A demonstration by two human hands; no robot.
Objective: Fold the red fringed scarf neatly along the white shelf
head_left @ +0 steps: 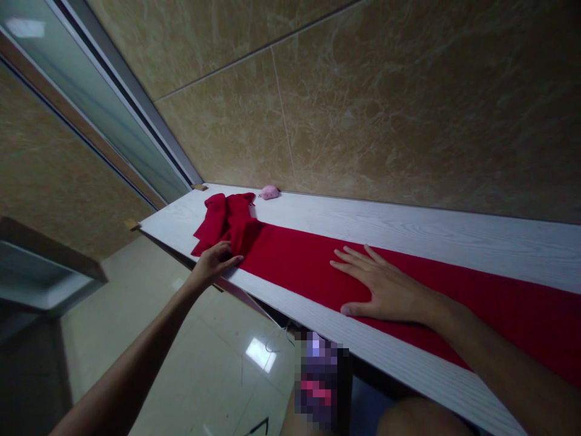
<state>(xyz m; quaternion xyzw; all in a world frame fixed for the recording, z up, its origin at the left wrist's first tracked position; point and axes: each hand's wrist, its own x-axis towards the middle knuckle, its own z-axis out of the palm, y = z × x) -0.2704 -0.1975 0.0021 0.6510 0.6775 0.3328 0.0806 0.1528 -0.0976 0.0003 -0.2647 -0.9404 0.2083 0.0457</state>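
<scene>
A long red cloth (299,260) lies stretched along a white wood-grain tabletop (408,227), bunched up at its far left end (224,221). My left hand (216,259) reaches out to that bunched end, fingers curled on the cloth's near edge. My right hand (381,284) lies flat on the cloth's middle, fingers spread and pressing down.
A small pink object (269,192) sits at the back edge of the table against the tan marbled wall (363,103). A glass door with a dark frame (100,103) stands at the left. Glossy tiled floor (218,357) lies below the table's near edge.
</scene>
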